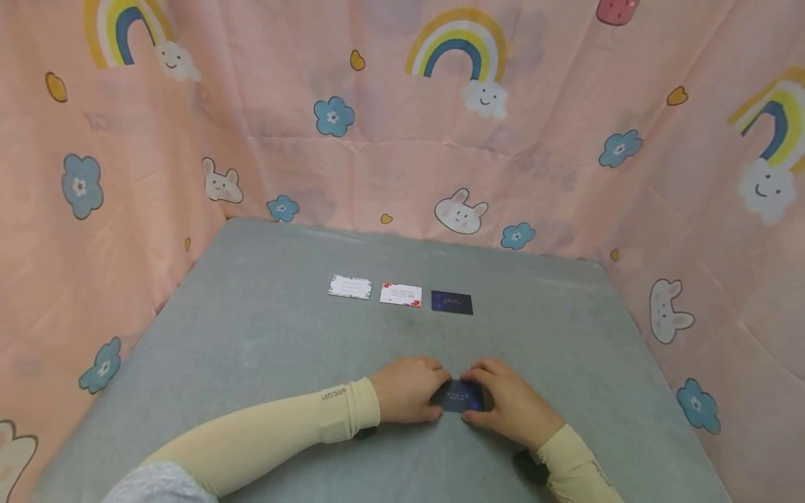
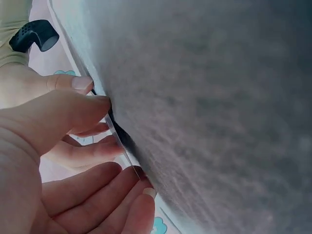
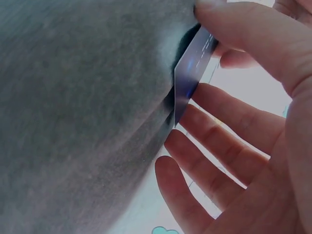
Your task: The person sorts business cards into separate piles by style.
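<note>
A dark blue card (image 1: 462,396) is held just above the grey table (image 1: 251,363) near its front edge. My left hand (image 1: 428,391) pinches its left end and my right hand (image 1: 487,399) pinches its right end. In the left wrist view the card (image 2: 119,141) shows edge-on between the left hand's (image 2: 112,180) thumb and fingers. The right wrist view has the card (image 3: 192,73) under the right hand's (image 3: 219,122) thumb, with the fingers spread below it. Both forearms wear beige sleeves.
Three cards lie in a row further back on the table: a white one with a green border (image 1: 349,286), a white one with red flowers (image 1: 400,295) and a dark blue one (image 1: 451,302). Pink patterned cloth (image 1: 566,175) walls in the table on three sides.
</note>
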The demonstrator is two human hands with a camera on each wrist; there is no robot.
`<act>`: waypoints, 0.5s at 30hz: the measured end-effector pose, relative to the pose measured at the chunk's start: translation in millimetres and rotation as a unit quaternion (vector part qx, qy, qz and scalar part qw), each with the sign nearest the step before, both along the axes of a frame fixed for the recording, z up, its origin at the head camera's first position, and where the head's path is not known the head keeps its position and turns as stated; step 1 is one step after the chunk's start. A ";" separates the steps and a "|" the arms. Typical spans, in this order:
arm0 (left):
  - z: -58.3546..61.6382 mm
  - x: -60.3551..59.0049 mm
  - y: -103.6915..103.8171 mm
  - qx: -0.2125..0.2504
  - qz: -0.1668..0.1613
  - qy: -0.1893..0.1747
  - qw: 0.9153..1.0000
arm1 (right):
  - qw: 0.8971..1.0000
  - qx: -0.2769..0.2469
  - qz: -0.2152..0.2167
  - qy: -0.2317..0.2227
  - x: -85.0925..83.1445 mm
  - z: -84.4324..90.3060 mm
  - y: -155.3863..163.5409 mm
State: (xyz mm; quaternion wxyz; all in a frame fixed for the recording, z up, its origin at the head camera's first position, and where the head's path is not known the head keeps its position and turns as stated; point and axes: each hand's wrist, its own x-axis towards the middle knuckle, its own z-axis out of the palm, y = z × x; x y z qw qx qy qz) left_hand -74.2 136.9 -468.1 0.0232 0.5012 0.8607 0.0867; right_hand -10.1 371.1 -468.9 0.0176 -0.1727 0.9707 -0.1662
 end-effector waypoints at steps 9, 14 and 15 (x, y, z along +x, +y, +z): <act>3.9 -10.1 -3.1 0.015 0.011 -0.011 1.000 | 1.000 0.003 -0.017 0.013 -4.0 -0.2 -5.6; 4.1 -17.4 -3.4 0.020 0.020 -0.022 0.999 | 1.000 0.002 -0.020 0.018 -10.1 0.5 -6.5; 4.1 -19.6 -3.0 0.021 0.023 -0.025 0.999 | 1.000 0.001 -0.019 0.020 -12.5 0.9 -6.6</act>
